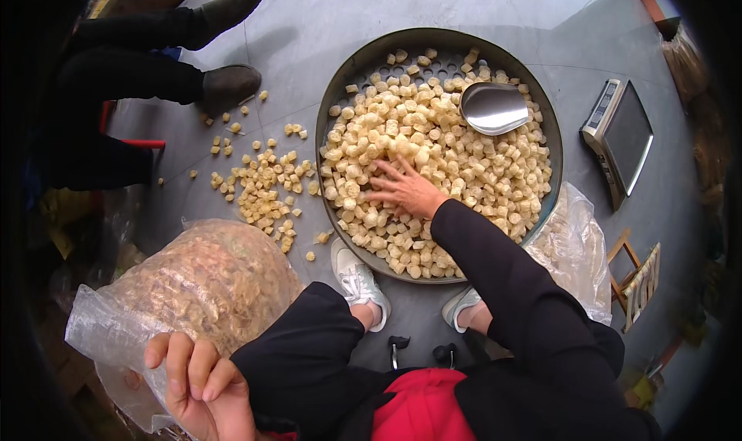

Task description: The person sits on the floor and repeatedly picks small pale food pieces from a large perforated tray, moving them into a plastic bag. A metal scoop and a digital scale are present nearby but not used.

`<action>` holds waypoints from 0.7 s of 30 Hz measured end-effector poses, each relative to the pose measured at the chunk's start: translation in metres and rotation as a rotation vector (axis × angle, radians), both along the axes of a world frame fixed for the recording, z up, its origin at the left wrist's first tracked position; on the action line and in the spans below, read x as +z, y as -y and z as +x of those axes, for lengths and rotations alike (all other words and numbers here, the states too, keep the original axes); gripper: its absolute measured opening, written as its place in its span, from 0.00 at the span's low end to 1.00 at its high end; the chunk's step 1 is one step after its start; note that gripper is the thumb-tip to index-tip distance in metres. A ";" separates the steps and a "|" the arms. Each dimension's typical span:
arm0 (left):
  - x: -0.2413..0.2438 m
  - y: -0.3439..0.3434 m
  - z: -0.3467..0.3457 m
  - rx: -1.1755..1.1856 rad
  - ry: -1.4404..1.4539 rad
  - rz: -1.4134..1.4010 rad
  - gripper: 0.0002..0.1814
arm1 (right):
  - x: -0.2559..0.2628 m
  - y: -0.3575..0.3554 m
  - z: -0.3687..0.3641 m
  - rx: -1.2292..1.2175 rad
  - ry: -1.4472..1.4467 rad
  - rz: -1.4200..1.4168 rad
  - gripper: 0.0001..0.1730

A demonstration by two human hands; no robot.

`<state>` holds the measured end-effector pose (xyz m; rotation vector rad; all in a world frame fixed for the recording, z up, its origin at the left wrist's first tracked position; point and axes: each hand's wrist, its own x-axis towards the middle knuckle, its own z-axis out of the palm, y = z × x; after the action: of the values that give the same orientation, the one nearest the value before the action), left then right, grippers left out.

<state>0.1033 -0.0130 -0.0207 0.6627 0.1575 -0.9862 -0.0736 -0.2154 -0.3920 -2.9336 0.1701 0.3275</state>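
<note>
A large round sieve (555, 151) with a perforated bottom lies on the floor before me. It holds a broad heap of short, pale-yellow cylindrical pieces (426, 125), whose material I cannot settle. My right hand (408, 190) rests on the heap left of centre, fingers spread, some tips among the pieces; nothing is gripped. On the heap's far right side lies a shiny metal scoop (494, 109). At the lower left my left hand (203, 383) is raised with loosely bent fingers and no visible object in it. Just behind it stands a translucent woven plastic sack (203, 281) full of brownish dried material.
Loose yellow pieces (264, 189) are scattered on the grey floor (313, 12) left of the sieve. Another person's shoes (232, 84) are at upper left. At right are a digital scale (623, 139), a clear plastic bag (571, 255) and a folding stool (637, 281).
</note>
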 end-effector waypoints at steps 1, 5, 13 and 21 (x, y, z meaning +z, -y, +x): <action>0.000 0.000 0.000 0.001 0.007 -0.001 0.09 | -0.002 0.007 -0.002 -0.040 0.062 -0.110 0.47; -0.002 0.000 -0.001 -0.001 0.017 0.006 0.09 | 0.021 0.050 0.010 -0.280 -0.130 0.053 0.38; 0.000 0.000 -0.001 0.033 0.007 0.038 0.09 | 0.026 0.095 -0.041 -0.477 -0.002 -0.171 0.29; 0.003 0.000 -0.004 -0.024 -0.010 -0.031 0.07 | 0.028 0.005 -0.055 -0.797 0.127 -0.055 0.13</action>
<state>0.0997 -0.0125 -0.0182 0.6326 0.1430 -1.0137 -0.1290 -0.2200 -0.3641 -2.6397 1.2761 0.0093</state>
